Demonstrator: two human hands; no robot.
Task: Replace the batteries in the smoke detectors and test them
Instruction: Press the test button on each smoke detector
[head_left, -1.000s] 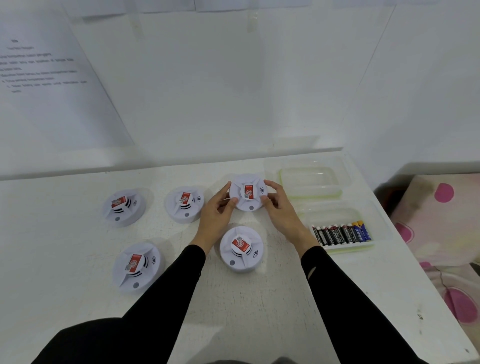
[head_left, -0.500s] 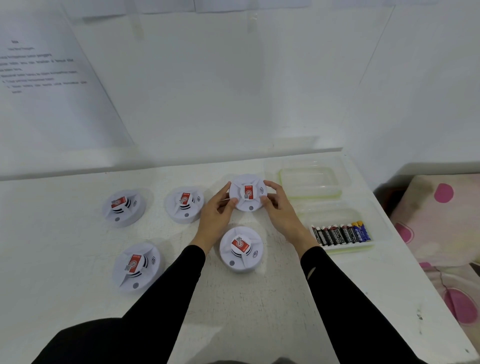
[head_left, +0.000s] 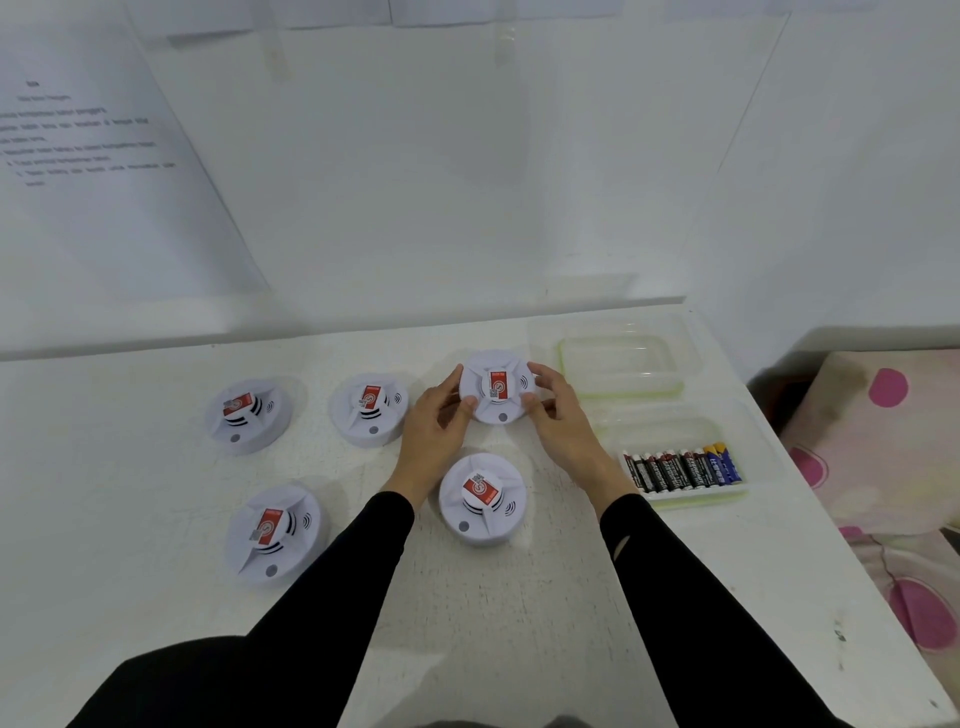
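Observation:
Several round white smoke detectors with red labels lie on the white table (head_left: 545, 623). I hold the far middle detector (head_left: 496, 385) between both hands: my left hand (head_left: 436, 426) grips its left rim, my right hand (head_left: 558, 415) grips its right rim. Another detector (head_left: 482, 499) lies just in front of it, between my forearms. Two more detectors (head_left: 369, 408) (head_left: 247, 413) sit in the back row to the left, and one detector (head_left: 272, 532) lies near the front left. A clear tray (head_left: 675, 499) at the right holds a row of black and blue batteries (head_left: 680, 467).
An empty clear plastic container (head_left: 621, 364) stands behind the battery tray at the table's back right corner. A white wall rises right behind the table, with a printed sheet (head_left: 83, 135) on it at the left. A pink-spotted cloth (head_left: 883, 467) lies beyond the table's right edge.

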